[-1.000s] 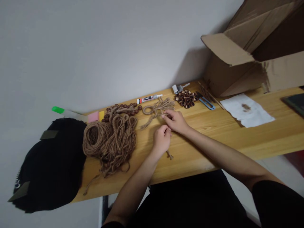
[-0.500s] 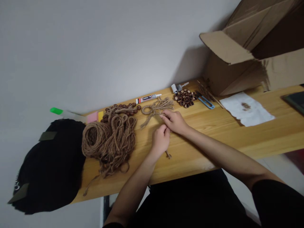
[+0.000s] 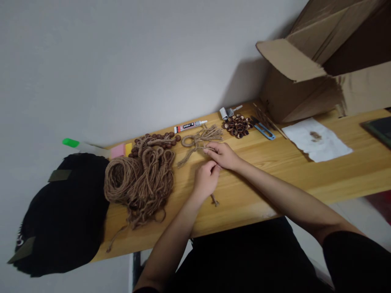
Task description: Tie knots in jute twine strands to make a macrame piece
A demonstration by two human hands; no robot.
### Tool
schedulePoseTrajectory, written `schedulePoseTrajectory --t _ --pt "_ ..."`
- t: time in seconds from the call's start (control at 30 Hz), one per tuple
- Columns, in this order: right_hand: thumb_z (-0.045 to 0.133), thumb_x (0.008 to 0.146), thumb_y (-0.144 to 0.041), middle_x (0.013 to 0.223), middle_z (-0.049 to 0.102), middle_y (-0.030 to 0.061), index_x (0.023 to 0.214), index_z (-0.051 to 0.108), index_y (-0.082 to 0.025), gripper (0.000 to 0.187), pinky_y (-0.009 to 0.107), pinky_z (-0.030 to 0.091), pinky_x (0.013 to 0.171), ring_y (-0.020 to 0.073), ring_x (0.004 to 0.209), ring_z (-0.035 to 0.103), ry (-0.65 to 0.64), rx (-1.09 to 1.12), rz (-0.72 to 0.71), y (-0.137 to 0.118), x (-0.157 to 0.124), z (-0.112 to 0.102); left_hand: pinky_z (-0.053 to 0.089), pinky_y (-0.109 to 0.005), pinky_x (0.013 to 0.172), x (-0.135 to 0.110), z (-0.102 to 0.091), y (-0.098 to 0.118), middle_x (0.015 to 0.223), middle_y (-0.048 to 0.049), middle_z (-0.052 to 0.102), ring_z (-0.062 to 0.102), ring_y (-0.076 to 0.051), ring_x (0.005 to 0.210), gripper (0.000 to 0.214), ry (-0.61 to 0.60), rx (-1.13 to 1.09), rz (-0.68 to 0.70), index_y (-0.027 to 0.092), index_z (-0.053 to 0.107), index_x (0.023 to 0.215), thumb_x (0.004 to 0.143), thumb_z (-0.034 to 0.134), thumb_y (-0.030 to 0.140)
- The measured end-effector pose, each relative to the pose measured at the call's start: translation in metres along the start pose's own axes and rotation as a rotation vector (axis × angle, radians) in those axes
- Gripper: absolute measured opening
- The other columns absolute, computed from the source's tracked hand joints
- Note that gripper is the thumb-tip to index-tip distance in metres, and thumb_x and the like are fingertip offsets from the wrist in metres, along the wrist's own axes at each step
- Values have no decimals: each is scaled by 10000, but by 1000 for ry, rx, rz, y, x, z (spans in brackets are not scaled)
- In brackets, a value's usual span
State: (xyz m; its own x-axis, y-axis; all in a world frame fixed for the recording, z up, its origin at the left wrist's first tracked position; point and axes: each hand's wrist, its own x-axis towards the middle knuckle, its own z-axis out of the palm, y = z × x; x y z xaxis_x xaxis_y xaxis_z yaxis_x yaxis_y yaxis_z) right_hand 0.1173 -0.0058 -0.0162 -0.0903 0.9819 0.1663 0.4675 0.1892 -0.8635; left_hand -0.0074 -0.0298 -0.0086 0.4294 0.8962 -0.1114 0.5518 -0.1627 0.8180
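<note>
Both hands are close together over the wooden table, fingers closed around brown twine. My right hand [image 3: 225,155] pinches a twine strand beside a looped, tasselled twine piece [image 3: 195,141] lying flat. Just below it, my left hand [image 3: 207,178] is closed in a loose fist on the same twine; the fingers hide the part between the hands. A knotted twine end [image 3: 214,200] hangs out beneath the left hand onto the tabletop. To the left lie a coil of twine [image 3: 120,179] and a heap of looped twine cords [image 3: 157,179].
Behind the hands lie a glue tube [image 3: 191,126], brown beads [image 3: 171,140], cut shell pieces [image 3: 237,125] and blue thread snips [image 3: 263,129]. A stained white tissue [image 3: 317,140] and an open cardboard box [image 3: 305,97] are at right. A black bag [image 3: 64,215] sits at left.
The hands have barely moved; they keep their grip on the twine. The loose strand tips of the tasselled piece have shifted slightly left. The whole view has drifted a little.
</note>
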Motion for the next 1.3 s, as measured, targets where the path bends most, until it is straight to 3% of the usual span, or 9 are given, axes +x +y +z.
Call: schedulePoseTrajectory --t 0.13,0.23,0.37,0.47,0.7,0.93,1.13,1.3 --pt "459 820 -324 549 396 -38 629 490 -159 255 214 304 545 97 553 384 -15 83 -5 3 2 1 354 -213 540 0 1 -2 592 20 583 497 -97 548 126 55 -113 23 159 583 662 766 529 206" --pt "462 821 -319 568 417 -34 635 490 -154 250 212 314 556 95 564 397 -58 141 -33 4 3 -1 412 -211 586 3 -3 -6 660 9 609 539 -101 604 59 211 -202 81 161 597 713 745 554 184" --pt "466 820 -318 589 430 -27 651 505 -145 246 219 325 585 103 591 413 -124 145 -73 4 4 -3 438 -229 656 9 -21 -11 715 0 600 544 -113 675 71 526 -49 214 172 607 741 766 541 170" --pt "469 821 -329 592 428 -27 663 518 -139 251 220 322 577 101 581 404 -149 141 -64 4 4 -4 440 -249 698 12 -32 -14 760 -12 603 551 -132 735 80 614 106 318 178 622 779 781 542 177" --pt "464 830 -322 670 552 9 770 596 -114 254 239 383 633 125 636 487 -178 171 -88 7 4 -4 414 -309 787 11 -28 -15 840 -37 612 537 -174 853 216 542 317 428 206 668 893 825 474 141" --pt "464 845 -315 777 641 39 849 627 -112 261 263 427 708 149 715 555 -201 181 -117 8 4 -5 411 -318 836 11 -30 -16 922 -45 629 535 -177 912 265 481 286 415 217 663 984 851 442 154" --pt "471 836 -270 761 646 34 820 624 -121 214 237 419 678 139 697 549 -221 119 -160 10 2 -5 389 -377 897 12 -27 -17 1047 -62 644 520 -220 993 299 378 299 344 214 612 1110 826 525 255" --pt "461 848 -278 792 665 38 877 635 -126 233 221 390 653 134 689 555 -241 9 -160 6 0 -6 426 -360 888 17 -27 -20 1010 -50 672 561 -199 974 236 368 130 297 205 657 1010 839 501 249"
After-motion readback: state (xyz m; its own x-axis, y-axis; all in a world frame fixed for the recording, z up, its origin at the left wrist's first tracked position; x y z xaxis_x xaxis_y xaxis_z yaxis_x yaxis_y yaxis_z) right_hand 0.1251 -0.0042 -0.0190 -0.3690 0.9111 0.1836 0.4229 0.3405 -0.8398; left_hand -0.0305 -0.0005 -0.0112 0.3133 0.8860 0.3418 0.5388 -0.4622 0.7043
